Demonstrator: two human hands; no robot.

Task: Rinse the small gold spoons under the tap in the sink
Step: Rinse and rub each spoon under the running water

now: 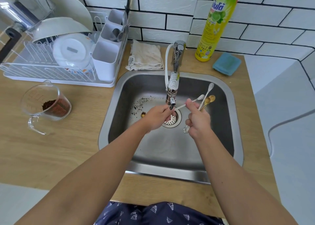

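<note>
**Steel sink, wood counter — rinse underway**

Gold spoons [209, 100] fanned in right hand [198, 122], fingers curled round the handles, beside tap [172, 95]. Left hand [157, 117] pinches a white spoon [189, 103] under the spout — swing gold bowls under next.

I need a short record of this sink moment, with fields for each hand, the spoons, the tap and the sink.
left hand: under the tap nozzle, holds one end of a white spoon
right hand: grips a bunch of spoons
gold spoons: bowls fan out above the right grip
tap: water flow cannot be told
sink: dark specks left of the drain
</note>
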